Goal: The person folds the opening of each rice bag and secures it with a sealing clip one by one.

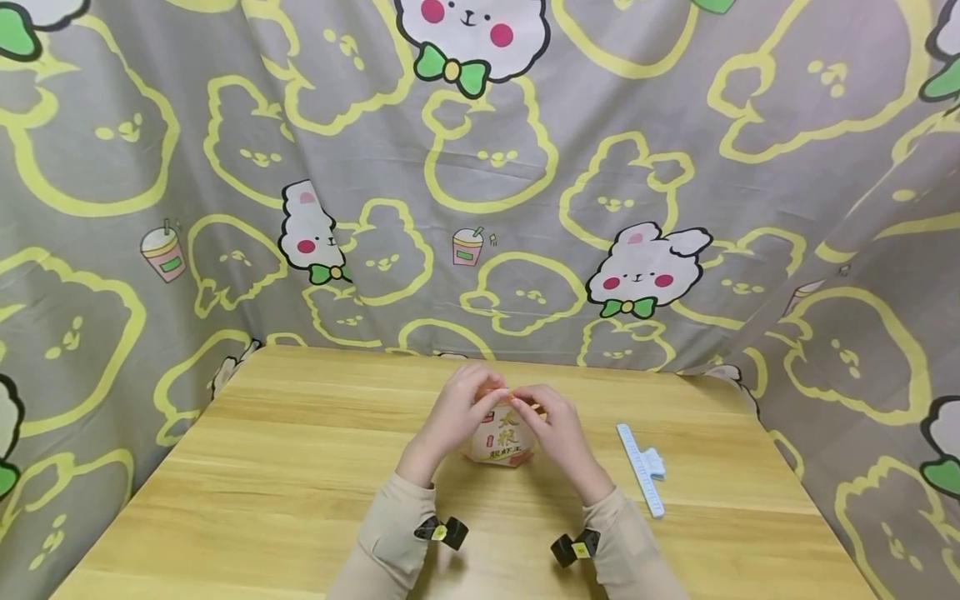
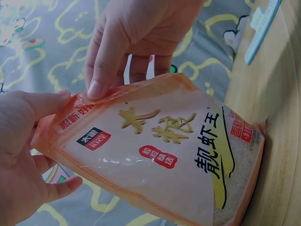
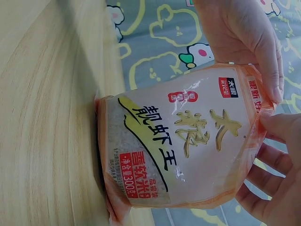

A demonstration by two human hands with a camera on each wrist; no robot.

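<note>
1. The bag (image 1: 504,437) stands upright on the table (image 1: 300,433), its base on the wood and its printed face turned toward 6 o'clock, where the person is.
2. The left hand (image 1: 459,408) is at 10 o'clock of the bag, pinching its top edge; the left wrist view shows the thumb in front and fingers behind.
3. The right hand (image 1: 558,425) is at 2 to 3 o'clock, pinching the same edge close beside the left (the right wrist view shows its thumb laid on the front and its other fingers behind).
4. The two hands' fingertips nearly meet at 12 o'clock of the bag, over its orange rim.
5. The bag's front is pale with gold and black characters, a small red-and-black label and a yellow patch; grains (image 2: 242,176) show through its clear part near the base.
6. The clip (image 1: 649,483), pale blue, lies on the table just past 3 o'clock of the bag, well apart from it and slanting from 11 to 5 o'clock, touched by neither hand.
7. Two black cameras sit at the beige sleeves, one (image 1: 450,533) at 7 o'clock of the bag, one (image 1: 577,550) at 5.
8. Grey cloth (image 1: 525,267) with yellow outlines and white rabbits hangs beyond the table, from 9 round through 12 to 3.
</note>
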